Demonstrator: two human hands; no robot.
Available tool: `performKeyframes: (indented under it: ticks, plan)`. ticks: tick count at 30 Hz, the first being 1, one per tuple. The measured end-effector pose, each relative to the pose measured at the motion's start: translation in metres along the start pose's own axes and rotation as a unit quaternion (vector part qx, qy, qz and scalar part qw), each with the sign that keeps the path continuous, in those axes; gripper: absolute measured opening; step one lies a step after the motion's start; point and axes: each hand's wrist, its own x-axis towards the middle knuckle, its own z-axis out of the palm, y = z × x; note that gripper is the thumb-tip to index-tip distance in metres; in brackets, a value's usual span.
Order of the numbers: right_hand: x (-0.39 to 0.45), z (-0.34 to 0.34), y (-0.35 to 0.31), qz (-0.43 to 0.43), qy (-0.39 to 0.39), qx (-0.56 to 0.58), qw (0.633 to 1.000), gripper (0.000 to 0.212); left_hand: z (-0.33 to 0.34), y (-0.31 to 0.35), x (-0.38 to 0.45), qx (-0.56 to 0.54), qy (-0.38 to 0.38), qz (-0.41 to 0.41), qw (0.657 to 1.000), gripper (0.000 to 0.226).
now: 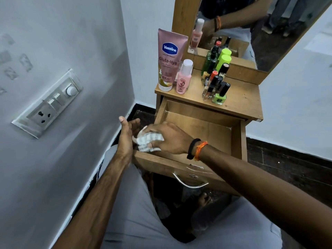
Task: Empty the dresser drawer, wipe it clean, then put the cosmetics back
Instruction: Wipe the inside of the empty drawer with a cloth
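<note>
In the middle of the frame, your right hand [168, 137] squeezes a cloth [149, 140] at the left edge of the open drawer [197, 126]. Your left hand [127, 132] is open, touching it. Bottles [215, 81] stand above on the table [240, 103].

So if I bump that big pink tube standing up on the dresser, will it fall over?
Probably. The pink tube stands tall on its narrow white cap, so it looks top-heavy and easy to tip. It seems soft plastic, so it would likely bend, not break. Falling, it might knock the small pink bottle right beside it.
</note>
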Motion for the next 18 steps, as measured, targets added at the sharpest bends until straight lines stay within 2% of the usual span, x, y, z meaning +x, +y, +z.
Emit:
performKeyframes:
  ticks: [2, 5, 8, 12, 14, 18]
  plan:
    - [-0.006, -0.016, -0.005, 0.006, -0.024, 0.093, 0.995, 0.037, 0.0, 0.001, -0.001, -0.003, 0.001, 0.009, 1.0, 0.087]
    - [-0.014, -0.025, -0.014, -0.012, -0.02, 0.118, 0.993, 0.039, 0.002, 0.003, -0.003, -0.018, -0.001, 0.005, 1.0, 0.079]
    - [-0.032, -0.003, -0.024, -0.074, -0.053, 0.015, 0.996, 0.043, 0.004, 0.002, -0.006, 0.006, 0.007, 0.016, 1.0, 0.066]
    - [-0.077, 0.01, -0.014, -0.141, 0.032, -0.136, 0.98, 0.04, -0.002, -0.005, -0.004, 0.209, 0.019, 0.105, 0.972, 0.037]
    - [-0.103, 0.01, 0.0, -0.163, 0.054, -0.16, 0.972, 0.038, -0.002, -0.004, -0.004, 0.273, 0.024, 0.128, 0.953, 0.038]
    - [-0.157, 0.001, 0.038, -0.154, 0.063, -0.201, 0.965, 0.043, -0.001, -0.002, -0.003, 0.357, 0.02, 0.147, 0.922, 0.034]
